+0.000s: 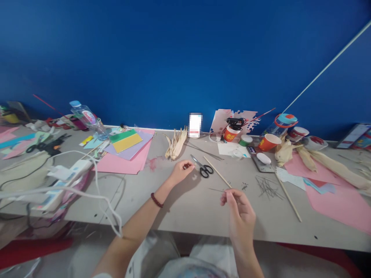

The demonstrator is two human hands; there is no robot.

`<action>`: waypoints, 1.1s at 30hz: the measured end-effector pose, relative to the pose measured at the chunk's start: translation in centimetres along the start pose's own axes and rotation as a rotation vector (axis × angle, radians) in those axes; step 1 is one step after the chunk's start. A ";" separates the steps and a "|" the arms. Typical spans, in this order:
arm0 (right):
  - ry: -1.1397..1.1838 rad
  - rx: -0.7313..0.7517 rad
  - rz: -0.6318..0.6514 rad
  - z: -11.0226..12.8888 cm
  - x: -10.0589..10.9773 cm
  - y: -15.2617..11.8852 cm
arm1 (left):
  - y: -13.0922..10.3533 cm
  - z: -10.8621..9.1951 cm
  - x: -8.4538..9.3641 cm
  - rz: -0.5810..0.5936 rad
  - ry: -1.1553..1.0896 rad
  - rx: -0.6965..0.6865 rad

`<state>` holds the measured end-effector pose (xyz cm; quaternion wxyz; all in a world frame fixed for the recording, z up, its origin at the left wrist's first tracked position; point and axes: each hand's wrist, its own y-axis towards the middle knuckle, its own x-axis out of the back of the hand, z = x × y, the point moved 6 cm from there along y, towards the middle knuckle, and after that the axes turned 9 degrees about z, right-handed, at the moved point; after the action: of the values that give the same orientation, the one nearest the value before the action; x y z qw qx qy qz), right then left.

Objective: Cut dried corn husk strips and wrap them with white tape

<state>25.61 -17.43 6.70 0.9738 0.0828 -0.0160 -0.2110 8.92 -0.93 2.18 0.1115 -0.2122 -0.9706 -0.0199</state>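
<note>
We hold a thin wire (216, 190) in our right hand (241, 210), over the near middle of the table (185, 216).
Its fingertips are clamped on the wire, which points left; our left hand (181, 172) is well apart, its thumb and fingertips close together, though we cannot tell whether they grip anything. Just beyond lie the black-handled scissors (206, 170) and a wooden stick (216, 170), with dried husks (174, 146) farther left and loose wires (269, 188) to the right.

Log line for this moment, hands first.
right hand: holding thin wire | left hand: fingertips together, near scissors | scissors: on table, beside wooden stick
</note>
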 end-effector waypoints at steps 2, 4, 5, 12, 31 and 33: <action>-0.016 -0.008 -0.004 -0.9 0.8 0.6 | 0.0 0.1 0.0 -0.001 -0.005 0.005; -0.047 -0.036 -0.045 -2.2 2.3 1.5 | 0.1 0.1 0.0 -0.001 -0.006 0.004; -0.070 -0.049 -0.084 -3.0 3.4 2.0 | 0.0 0.0 0.1 -0.004 -0.004 0.004; -0.429 -0.172 -0.255 -8.4 12.8 4.9 | 0.0 0.1 0.0 0.010 -0.007 0.003; -1.176 -0.176 -0.295 -7.4 13.3 4.9 | 0.1 0.4 0.1 0.005 -0.002 -0.005; -1.182 -0.157 -0.316 -7.4 13.3 4.8 | 0.1 0.3 0.0 0.006 -0.002 -0.005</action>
<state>40.18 -17.51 0.19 0.7603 -0.1186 -0.5252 -0.3634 8.85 -0.82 1.86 0.1101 -0.2156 -0.9700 -0.0217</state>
